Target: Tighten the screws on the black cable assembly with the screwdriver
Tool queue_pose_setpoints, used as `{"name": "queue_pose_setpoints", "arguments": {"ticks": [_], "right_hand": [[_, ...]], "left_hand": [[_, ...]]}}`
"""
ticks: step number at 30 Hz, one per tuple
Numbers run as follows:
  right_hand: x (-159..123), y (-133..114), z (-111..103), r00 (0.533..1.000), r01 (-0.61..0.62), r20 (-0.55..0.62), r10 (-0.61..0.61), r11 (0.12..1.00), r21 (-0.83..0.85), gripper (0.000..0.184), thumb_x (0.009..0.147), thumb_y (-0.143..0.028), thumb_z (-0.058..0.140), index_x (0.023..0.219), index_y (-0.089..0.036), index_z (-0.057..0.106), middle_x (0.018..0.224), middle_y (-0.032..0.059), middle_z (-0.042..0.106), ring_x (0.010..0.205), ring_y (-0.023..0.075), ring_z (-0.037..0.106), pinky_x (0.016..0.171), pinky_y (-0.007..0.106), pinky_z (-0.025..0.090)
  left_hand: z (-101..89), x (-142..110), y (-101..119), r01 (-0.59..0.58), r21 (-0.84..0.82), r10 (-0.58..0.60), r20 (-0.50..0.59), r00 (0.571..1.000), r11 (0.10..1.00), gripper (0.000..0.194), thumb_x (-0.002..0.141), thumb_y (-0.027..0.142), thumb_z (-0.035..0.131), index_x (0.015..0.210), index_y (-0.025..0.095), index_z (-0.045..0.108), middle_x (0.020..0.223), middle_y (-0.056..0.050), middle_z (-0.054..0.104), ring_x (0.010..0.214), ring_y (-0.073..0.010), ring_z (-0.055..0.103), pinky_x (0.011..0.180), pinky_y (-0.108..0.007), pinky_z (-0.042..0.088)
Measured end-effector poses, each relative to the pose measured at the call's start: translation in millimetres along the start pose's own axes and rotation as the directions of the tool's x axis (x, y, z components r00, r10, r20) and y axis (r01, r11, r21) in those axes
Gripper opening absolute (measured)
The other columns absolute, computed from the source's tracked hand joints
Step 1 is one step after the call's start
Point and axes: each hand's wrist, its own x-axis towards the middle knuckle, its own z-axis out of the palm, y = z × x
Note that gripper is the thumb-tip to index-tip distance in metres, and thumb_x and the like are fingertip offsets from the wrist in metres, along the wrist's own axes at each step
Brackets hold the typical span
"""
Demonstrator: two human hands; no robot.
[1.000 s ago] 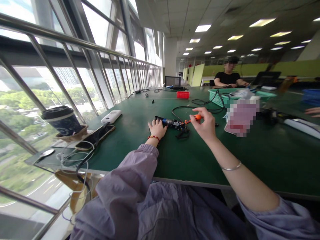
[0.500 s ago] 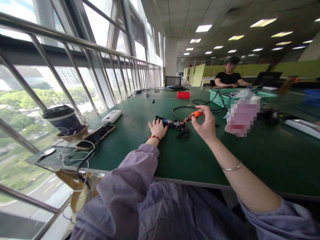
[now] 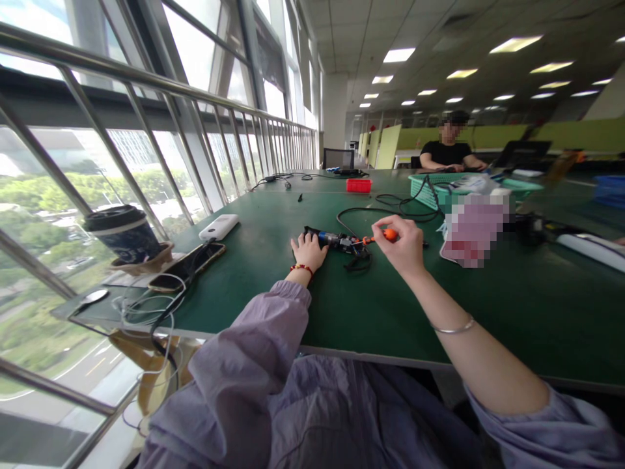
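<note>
My left hand (image 3: 309, 251) lies over the left part of a black device with a blue band (image 3: 336, 240), pressing it to the green table. Its fingers are bent over the body, and a red beaded bracelet circles the wrist. My right hand (image 3: 401, 247) pinches an orange-handled screwdriver (image 3: 389, 234) between thumb and fingers. The screwdriver points left, its front end at the right end of the device; whether the tip touches a screw is too small to tell. A black cable (image 3: 347, 212) curves away behind the device.
A paper cup (image 3: 124, 238), a phone (image 3: 188, 267) and a white power bank (image 3: 219, 227) stand left beside the railing. Behind are a red box (image 3: 359, 186) and a green basket (image 3: 424, 190). A pink pouch (image 3: 471, 234) lies right. One person (image 3: 450, 151) sits across.
My right hand has shifted its grip on the screwdriver, which now lies lower and more level against the device. My left hand and the device have stayed put.
</note>
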Motion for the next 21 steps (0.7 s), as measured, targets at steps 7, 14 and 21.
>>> {"name": "queue_pose_setpoints", "arguments": {"ticks": [7, 14, 21], "right_hand": [[0.7, 0.5, 0.6, 1.000, 0.014, -0.021, -0.012, 0.997, 0.080, 0.025, 0.075, -0.030, 0.058, 0.099, -0.022, 0.055, 0.074, -0.0008, 0.061, 0.063, 0.0161, 0.055, 0.075, 0.035, 0.044], [2.1, -2.0, -3.5, 1.000, 0.008, 0.000, -0.008, 1.000, -0.015, 0.012, 0.075, -0.031, 0.057, 0.083, -0.022, 0.060, 0.061, -0.0009, 0.056, 0.063, 0.0180, 0.053, 0.073, 0.034, 0.044], [0.0, -3.3, -1.5, 0.999, 0.039, 0.031, -0.039, 0.999, 0.010, 0.011, 0.076, -0.031, 0.057, 0.082, -0.023, 0.060, 0.060, -0.0003, 0.057, 0.067, 0.0198, 0.054, 0.072, 0.034, 0.044]], "left_hand": [[0.6, 0.4, -0.3, 0.000, -0.002, 0.000, 0.002, 1.000, 1.000, 0.053, 0.091, 0.044, 0.041, 0.137, 0.018, 0.046, 0.144, -0.011, 0.044, 0.137, -0.0301, 0.029, 0.114, -0.055, 0.018], [1.2, 1.4, -1.3, -0.006, -0.007, 0.006, 0.002, 1.000, 1.000, 0.052, 0.091, 0.045, 0.041, 0.136, 0.018, 0.046, 0.143, -0.011, 0.045, 0.137, -0.0304, 0.029, 0.114, -0.056, 0.018], [0.9, 0.8, -0.8, -0.006, -0.011, 0.006, 0.000, 1.000, 1.000, 0.053, 0.091, 0.045, 0.042, 0.137, 0.017, 0.045, 0.143, -0.012, 0.045, 0.137, -0.0307, 0.029, 0.114, -0.056, 0.018]]}}
